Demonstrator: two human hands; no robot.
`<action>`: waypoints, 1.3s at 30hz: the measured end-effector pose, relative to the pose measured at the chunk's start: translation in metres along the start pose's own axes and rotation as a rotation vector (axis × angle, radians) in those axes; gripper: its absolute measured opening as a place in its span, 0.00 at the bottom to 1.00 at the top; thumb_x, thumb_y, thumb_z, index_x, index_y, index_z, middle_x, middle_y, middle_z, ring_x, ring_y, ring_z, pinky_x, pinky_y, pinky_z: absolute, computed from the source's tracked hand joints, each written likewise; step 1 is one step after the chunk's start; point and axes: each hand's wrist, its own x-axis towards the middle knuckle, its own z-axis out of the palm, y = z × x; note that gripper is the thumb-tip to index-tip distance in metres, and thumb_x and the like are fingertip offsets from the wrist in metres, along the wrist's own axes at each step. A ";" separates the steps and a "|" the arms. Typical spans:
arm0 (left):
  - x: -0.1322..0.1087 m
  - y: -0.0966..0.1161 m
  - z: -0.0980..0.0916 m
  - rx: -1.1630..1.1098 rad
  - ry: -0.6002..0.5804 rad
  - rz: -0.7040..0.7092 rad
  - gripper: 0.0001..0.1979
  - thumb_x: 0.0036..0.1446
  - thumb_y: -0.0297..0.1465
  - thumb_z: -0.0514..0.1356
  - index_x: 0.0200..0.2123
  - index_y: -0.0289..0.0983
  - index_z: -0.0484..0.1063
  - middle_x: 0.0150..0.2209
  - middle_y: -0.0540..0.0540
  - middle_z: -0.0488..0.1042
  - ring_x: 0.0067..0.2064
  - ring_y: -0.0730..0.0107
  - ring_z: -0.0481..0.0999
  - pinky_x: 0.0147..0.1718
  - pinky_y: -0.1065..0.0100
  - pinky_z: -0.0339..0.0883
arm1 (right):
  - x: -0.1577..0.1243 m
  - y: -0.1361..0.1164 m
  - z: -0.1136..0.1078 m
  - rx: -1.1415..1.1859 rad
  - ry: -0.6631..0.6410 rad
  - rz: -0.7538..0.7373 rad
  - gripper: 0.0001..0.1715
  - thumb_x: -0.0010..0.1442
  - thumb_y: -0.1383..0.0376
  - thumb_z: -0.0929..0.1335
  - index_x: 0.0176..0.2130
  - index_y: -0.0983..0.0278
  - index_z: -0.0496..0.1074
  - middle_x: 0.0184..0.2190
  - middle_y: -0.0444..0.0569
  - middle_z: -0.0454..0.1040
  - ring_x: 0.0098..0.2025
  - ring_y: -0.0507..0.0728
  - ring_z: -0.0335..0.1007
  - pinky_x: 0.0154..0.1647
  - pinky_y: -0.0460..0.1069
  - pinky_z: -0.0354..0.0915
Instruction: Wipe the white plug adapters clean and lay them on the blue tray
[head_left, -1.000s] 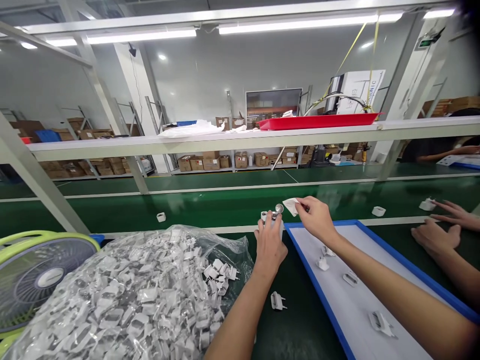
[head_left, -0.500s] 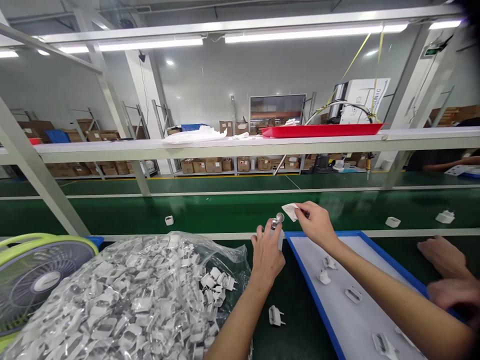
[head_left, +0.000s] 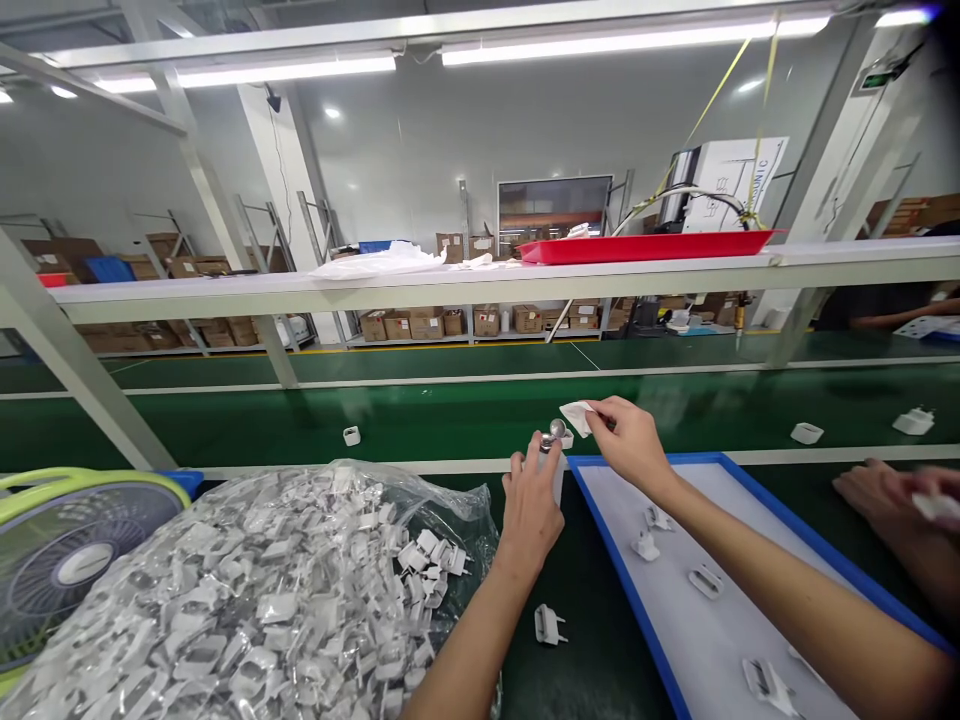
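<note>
My left hand (head_left: 532, 500) is wrapped round a white bottle (head_left: 559, 482) with a shiny metal pump top (head_left: 553, 432), standing at the near edge of the green belt. Most of the bottle is hidden behind the fingers. Just to its right, my right hand (head_left: 628, 440) pinches a small white wipe (head_left: 576, 418) beside the metal top. A white piece (head_left: 567, 439) shows partly behind the top. Below my hands, a white plug housing with two pins (head_left: 550, 625) lies on the dark green surface.
A clear bag (head_left: 247, 590) full of white plug housings fills the left, beside a green fan (head_left: 90, 565). At right lies a blue-rimmed tray (head_left: 645, 630) with several plug parts. White housings ride the belt (head_left: 450, 410). A co-worker's hands (head_left: 885, 505) are at far right.
The white housings on the belt have shifted right. The co-worker's hands have moved, and a white thing now shows in one. My hands keep nearly the same pose; the view has tilted slightly.
</note>
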 end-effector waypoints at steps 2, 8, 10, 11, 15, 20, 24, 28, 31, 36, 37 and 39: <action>-0.001 0.000 0.000 -0.005 -0.002 -0.007 0.48 0.49 0.15 0.54 0.71 0.50 0.51 0.73 0.48 0.52 0.64 0.47 0.59 0.58 0.48 0.64 | 0.000 0.000 0.000 -0.001 -0.001 0.000 0.14 0.70 0.57 0.68 0.45 0.65 0.74 0.37 0.45 0.75 0.34 0.52 0.73 0.38 0.51 0.72; -0.001 0.001 0.000 -0.047 -0.007 -0.020 0.48 0.48 0.14 0.53 0.71 0.49 0.52 0.73 0.47 0.52 0.65 0.46 0.58 0.58 0.49 0.64 | -0.002 -0.001 -0.001 -0.009 -0.004 0.007 0.13 0.70 0.57 0.68 0.45 0.66 0.74 0.37 0.45 0.75 0.35 0.52 0.73 0.39 0.51 0.72; 0.000 0.001 0.001 -0.054 -0.010 -0.010 0.48 0.48 0.14 0.53 0.71 0.48 0.53 0.74 0.47 0.52 0.66 0.45 0.58 0.58 0.48 0.64 | -0.002 -0.001 -0.002 -0.010 -0.002 0.011 0.13 0.70 0.58 0.68 0.45 0.66 0.75 0.37 0.45 0.75 0.35 0.52 0.73 0.39 0.51 0.72; 0.000 0.001 0.001 -0.053 -0.012 -0.010 0.48 0.47 0.14 0.53 0.71 0.48 0.53 0.74 0.47 0.51 0.65 0.45 0.59 0.57 0.48 0.64 | -0.002 -0.001 -0.002 -0.011 -0.002 0.013 0.13 0.70 0.58 0.68 0.45 0.66 0.75 0.37 0.45 0.76 0.35 0.52 0.73 0.39 0.51 0.72; 0.000 0.001 0.001 -0.048 -0.005 -0.007 0.49 0.47 0.14 0.53 0.72 0.48 0.52 0.74 0.46 0.50 0.65 0.42 0.59 0.55 0.46 0.66 | -0.003 0.000 -0.003 -0.007 -0.003 0.019 0.13 0.70 0.58 0.68 0.45 0.65 0.75 0.38 0.46 0.76 0.35 0.52 0.73 0.39 0.51 0.73; 0.001 0.001 0.001 -0.062 -0.008 0.000 0.50 0.45 0.13 0.52 0.71 0.48 0.53 0.74 0.45 0.51 0.64 0.41 0.61 0.54 0.46 0.66 | -0.005 0.001 -0.002 -0.003 -0.008 0.023 0.13 0.70 0.58 0.68 0.45 0.65 0.75 0.38 0.46 0.76 0.35 0.52 0.74 0.39 0.51 0.73; 0.003 0.001 -0.001 -0.069 -0.001 0.010 0.49 0.45 0.13 0.53 0.71 0.47 0.55 0.74 0.43 0.52 0.63 0.41 0.62 0.53 0.45 0.67 | -0.005 0.001 -0.002 -0.007 -0.007 0.023 0.12 0.70 0.59 0.68 0.45 0.65 0.75 0.38 0.46 0.76 0.36 0.52 0.74 0.40 0.51 0.73; 0.004 0.001 -0.003 -0.075 0.002 0.005 0.49 0.44 0.13 0.52 0.70 0.46 0.56 0.73 0.41 0.54 0.61 0.40 0.64 0.52 0.45 0.68 | -0.004 -0.001 -0.003 -0.013 -0.003 0.020 0.12 0.70 0.59 0.68 0.45 0.66 0.75 0.38 0.45 0.76 0.35 0.52 0.74 0.39 0.51 0.73; 0.004 0.001 -0.004 -0.090 0.008 0.006 0.49 0.44 0.12 0.52 0.70 0.46 0.57 0.73 0.41 0.55 0.61 0.41 0.65 0.53 0.45 0.67 | -0.004 -0.002 -0.003 -0.015 0.001 0.017 0.12 0.70 0.59 0.68 0.45 0.65 0.75 0.37 0.45 0.76 0.35 0.52 0.73 0.39 0.51 0.73; 0.002 0.000 -0.003 -0.127 0.022 0.005 0.49 0.44 0.12 0.53 0.70 0.48 0.57 0.73 0.43 0.55 0.63 0.40 0.63 0.54 0.44 0.66 | -0.005 -0.002 -0.003 -0.010 0.003 0.012 0.12 0.70 0.59 0.68 0.45 0.65 0.75 0.38 0.46 0.76 0.35 0.52 0.73 0.39 0.51 0.73; 0.002 0.000 -0.003 -0.130 0.020 0.005 0.50 0.44 0.12 0.53 0.70 0.49 0.57 0.73 0.43 0.54 0.63 0.40 0.63 0.54 0.43 0.66 | -0.005 -0.002 -0.003 -0.009 0.003 0.011 0.12 0.70 0.59 0.68 0.45 0.65 0.75 0.38 0.46 0.76 0.35 0.52 0.74 0.39 0.51 0.73; 0.002 0.000 -0.003 -0.135 0.008 0.004 0.50 0.43 0.13 0.54 0.70 0.48 0.57 0.73 0.43 0.54 0.64 0.39 0.62 0.55 0.42 0.65 | -0.005 -0.002 -0.004 -0.005 0.004 0.011 0.12 0.70 0.59 0.68 0.45 0.65 0.75 0.38 0.46 0.76 0.35 0.52 0.74 0.39 0.51 0.73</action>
